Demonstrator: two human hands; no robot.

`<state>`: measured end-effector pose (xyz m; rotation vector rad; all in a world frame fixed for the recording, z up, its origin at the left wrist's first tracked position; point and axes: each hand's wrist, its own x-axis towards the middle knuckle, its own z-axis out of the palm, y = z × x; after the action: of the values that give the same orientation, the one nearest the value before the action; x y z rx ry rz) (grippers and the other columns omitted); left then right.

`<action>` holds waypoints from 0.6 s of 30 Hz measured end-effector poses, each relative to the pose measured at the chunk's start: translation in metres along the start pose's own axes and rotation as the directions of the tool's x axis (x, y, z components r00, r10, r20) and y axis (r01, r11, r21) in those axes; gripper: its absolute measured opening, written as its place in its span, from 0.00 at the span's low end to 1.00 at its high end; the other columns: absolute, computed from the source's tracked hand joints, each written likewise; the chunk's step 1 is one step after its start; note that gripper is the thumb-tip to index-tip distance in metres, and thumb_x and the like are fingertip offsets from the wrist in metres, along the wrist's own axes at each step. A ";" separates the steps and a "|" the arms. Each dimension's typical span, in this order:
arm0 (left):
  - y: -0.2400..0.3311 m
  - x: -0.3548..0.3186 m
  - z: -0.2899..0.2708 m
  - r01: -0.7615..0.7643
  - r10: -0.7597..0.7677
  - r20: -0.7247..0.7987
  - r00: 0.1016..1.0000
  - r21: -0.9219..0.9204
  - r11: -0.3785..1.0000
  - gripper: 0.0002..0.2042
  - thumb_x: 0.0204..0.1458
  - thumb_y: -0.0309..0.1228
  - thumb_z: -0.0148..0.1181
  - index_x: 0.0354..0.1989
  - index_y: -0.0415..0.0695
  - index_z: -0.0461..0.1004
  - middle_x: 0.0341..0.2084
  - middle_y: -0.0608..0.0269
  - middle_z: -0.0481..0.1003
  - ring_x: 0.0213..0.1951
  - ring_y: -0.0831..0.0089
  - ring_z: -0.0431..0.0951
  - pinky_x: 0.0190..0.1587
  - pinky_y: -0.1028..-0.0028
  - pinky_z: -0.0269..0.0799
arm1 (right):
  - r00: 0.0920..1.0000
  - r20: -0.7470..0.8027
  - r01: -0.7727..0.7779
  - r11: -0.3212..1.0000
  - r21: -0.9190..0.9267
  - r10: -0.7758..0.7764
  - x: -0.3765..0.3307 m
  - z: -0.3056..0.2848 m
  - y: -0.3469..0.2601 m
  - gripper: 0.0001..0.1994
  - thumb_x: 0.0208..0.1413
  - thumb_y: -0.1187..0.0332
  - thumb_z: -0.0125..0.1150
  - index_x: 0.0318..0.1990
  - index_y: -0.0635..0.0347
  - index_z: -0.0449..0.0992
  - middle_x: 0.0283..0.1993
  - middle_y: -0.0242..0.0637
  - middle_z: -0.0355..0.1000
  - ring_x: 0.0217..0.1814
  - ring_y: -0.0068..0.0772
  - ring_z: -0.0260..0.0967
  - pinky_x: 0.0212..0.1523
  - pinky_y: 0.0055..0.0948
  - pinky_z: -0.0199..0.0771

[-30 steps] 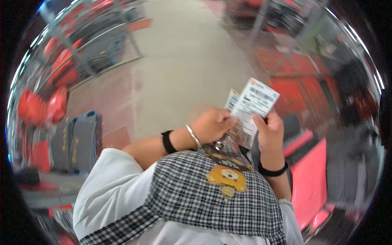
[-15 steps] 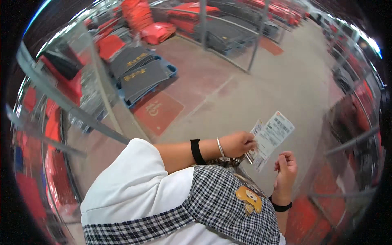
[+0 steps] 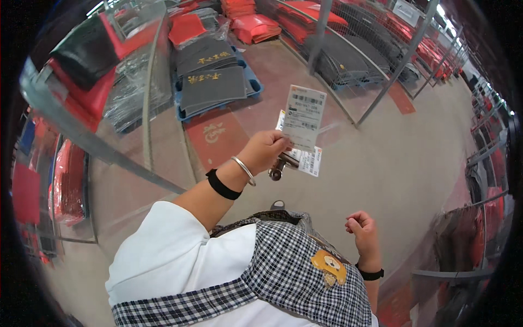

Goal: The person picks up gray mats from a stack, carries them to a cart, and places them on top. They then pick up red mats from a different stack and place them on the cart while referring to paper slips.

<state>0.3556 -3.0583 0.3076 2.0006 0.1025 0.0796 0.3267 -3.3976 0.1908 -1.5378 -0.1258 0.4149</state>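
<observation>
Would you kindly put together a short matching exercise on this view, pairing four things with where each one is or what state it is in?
Things:
1. left hand
2. right hand
3. dark mats
4. bear patch

Places or states:
A. stacked on a blue pallet on the floor
B. loosely curled, holding nothing
C. sewn on the checked apron
D. raised, holding white paper slips and a metal clip

Pairs: 1-D, 2-B, 3-A, 4-C
</observation>
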 end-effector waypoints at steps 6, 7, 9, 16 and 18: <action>0.007 0.007 0.009 -0.015 0.018 0.039 0.999 -0.067 0.998 0.13 0.60 0.31 0.50 0.40 0.32 0.74 0.32 0.64 0.75 0.36 0.78 0.73 0.42 0.78 0.69 | 0.963 -0.035 -0.266 0.934 -0.236 0.266 -0.010 -0.080 0.105 0.07 0.53 0.69 0.56 0.34 0.65 0.73 0.26 0.31 0.71 0.27 0.20 0.67 0.30 0.21 0.68; 0.011 0.006 0.016 -0.042 0.051 0.068 0.996 -0.129 0.991 0.13 0.61 0.31 0.50 0.40 0.32 0.74 0.32 0.65 0.75 0.36 0.79 0.72 0.43 0.78 0.69 | 0.938 -0.118 -0.341 0.923 -0.177 0.324 -0.013 -0.097 0.117 0.08 0.53 0.68 0.56 0.34 0.64 0.73 0.26 0.32 0.71 0.26 0.20 0.67 0.29 0.21 0.68; 0.018 0.011 0.024 -0.067 0.080 0.102 0.992 -0.127 0.990 0.12 0.60 0.30 0.50 0.41 0.32 0.74 0.32 0.65 0.75 0.36 0.78 0.72 0.43 0.77 0.69 | 0.899 -0.210 -0.413 0.904 -0.110 0.385 -0.018 -0.118 0.133 0.08 0.54 0.67 0.56 0.34 0.63 0.73 0.25 0.32 0.70 0.25 0.21 0.66 0.28 0.21 0.68; 0.037 0.010 0.061 -0.070 0.099 0.183 0.978 -0.158 0.985 0.12 0.58 0.29 0.49 0.40 0.32 0.75 0.31 0.59 0.78 0.33 0.75 0.76 0.39 0.75 0.71 | 0.772 -0.287 -0.515 0.822 0.241 0.568 -0.044 -0.142 0.167 0.09 0.56 0.64 0.55 0.34 0.61 0.72 0.24 0.33 0.69 0.22 0.25 0.67 0.25 0.23 0.68; 0.033 0.012 0.062 -0.063 0.082 0.209 0.975 -0.096 0.993 0.12 0.58 0.29 0.49 0.40 0.32 0.75 0.32 0.60 0.77 0.35 0.76 0.75 0.41 0.76 0.71 | 0.748 -0.269 -0.566 0.795 0.218 0.607 -0.049 -0.149 0.169 0.09 0.56 0.64 0.55 0.34 0.61 0.72 0.23 0.33 0.69 0.22 0.25 0.66 0.24 0.23 0.68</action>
<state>0.3748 -3.1268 0.3120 1.9111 -0.1096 -0.0826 0.3001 -3.5575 0.0272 -1.4783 0.6615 0.6436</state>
